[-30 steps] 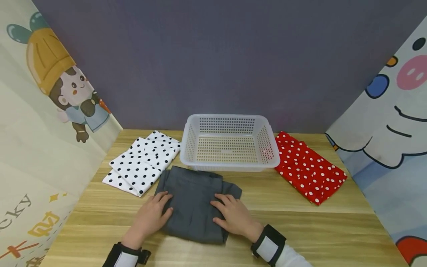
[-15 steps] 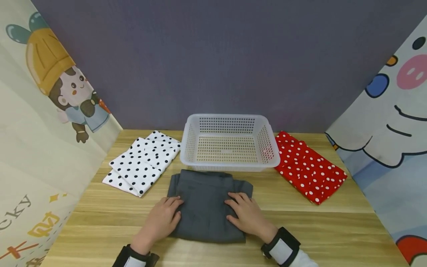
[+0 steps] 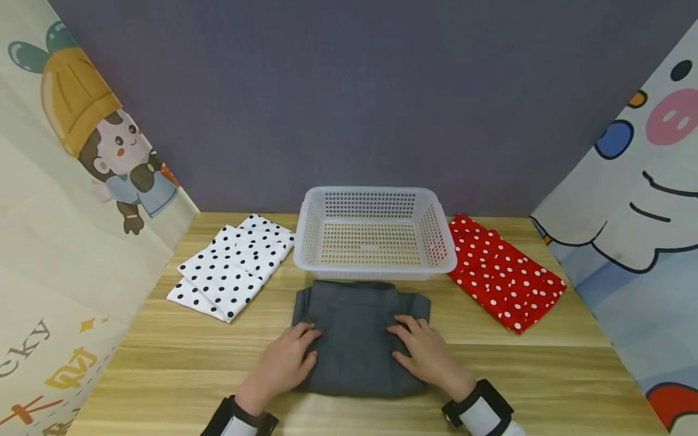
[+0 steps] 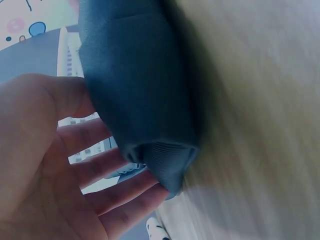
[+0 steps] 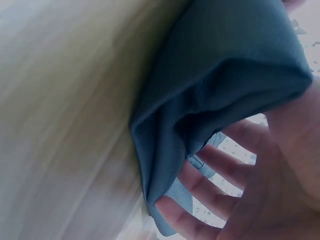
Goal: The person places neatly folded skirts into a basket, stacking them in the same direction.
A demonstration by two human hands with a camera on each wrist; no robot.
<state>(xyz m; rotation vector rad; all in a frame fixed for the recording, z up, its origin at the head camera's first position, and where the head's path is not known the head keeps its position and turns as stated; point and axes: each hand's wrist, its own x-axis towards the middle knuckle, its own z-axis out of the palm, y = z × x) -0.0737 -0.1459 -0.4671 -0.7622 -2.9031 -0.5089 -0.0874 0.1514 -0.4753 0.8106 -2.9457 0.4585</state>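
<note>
A folded dark grey garment (image 3: 357, 345) lies flat on the wooden table, in front of the white basket. My left hand (image 3: 282, 362) rests at its left edge, fingertips on the cloth and thumb near the front corner. On the opposite edge, my right hand (image 3: 431, 356) touches the garment in the same way, fingers spread. The left wrist view shows fairly straight fingers (image 4: 107, 165) against the side of the folded cloth (image 4: 140, 75). In the right wrist view, loose layers open at the end of the fold (image 5: 215, 95), with fingers (image 5: 210, 190) beside them.
Behind the garment stands a white perforated plastic basket (image 3: 375, 267) with nothing in it. A folded white cloth with black dots (image 3: 234, 266) lies to its left. A folded red cloth with white dots (image 3: 504, 272) lies to its right, touching or close to it. A grey wall (image 3: 371, 103) rises behind.
Both hands have moved right together, and the grey garment has slid right with them. It now lies squarer to the basket. The basket and the dotted cloths have stayed put.
</note>
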